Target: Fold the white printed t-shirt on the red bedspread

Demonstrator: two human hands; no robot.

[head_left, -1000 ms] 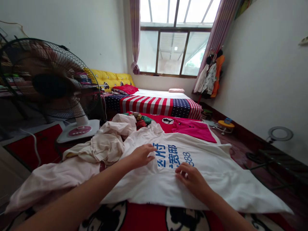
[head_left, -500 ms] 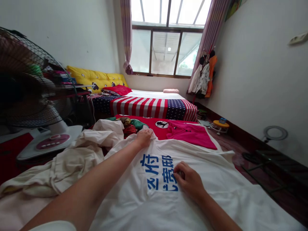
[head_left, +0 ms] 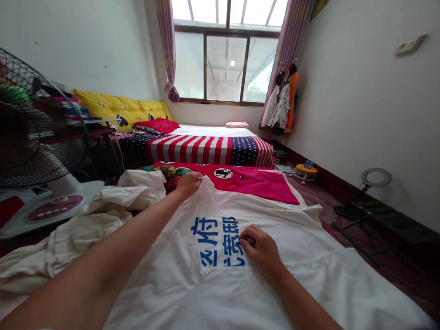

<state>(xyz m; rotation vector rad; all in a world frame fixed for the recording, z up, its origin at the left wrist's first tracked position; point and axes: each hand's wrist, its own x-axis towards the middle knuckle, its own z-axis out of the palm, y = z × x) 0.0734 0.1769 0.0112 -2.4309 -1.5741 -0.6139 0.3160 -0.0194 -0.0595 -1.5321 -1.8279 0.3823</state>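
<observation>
- Downward from the head camera, a white T-shirt [head_left: 282, 279] lies spread across the foreground, its blue printed characters [head_left: 218, 242] near the middle.
- Its far edge rises in a small peak where the left hand [head_left: 187, 185] meets it; the thumb and fingers are pinched closed on the white cloth.
- Just beside the print, the right hand [head_left: 261, 250] rests on the shirt with its fingers curled inward. They seem to gather a little fabric, though the view is too poor to say whether they really grip it.
- Left of the shirt, a crumpled cream cloth [head_left: 79, 243] lies heaped, touching the left forearm.
- Beyond the shirt are a red cartoon-print cover [head_left: 185, 168] and a folded magenta shirt [head_left: 264, 187].
- Farther on, a bed with a stars-and-stripes cover [head_left: 195, 149] stretches below a window [head_left: 225, 59].
- At the left edge stands an electric fan [head_left: 30, 123] with a white base.
- Along the right wall, hanging clothes [head_left: 283, 101] sit near the window, and a ring light [head_left: 376, 177] stands on the floor.
</observation>
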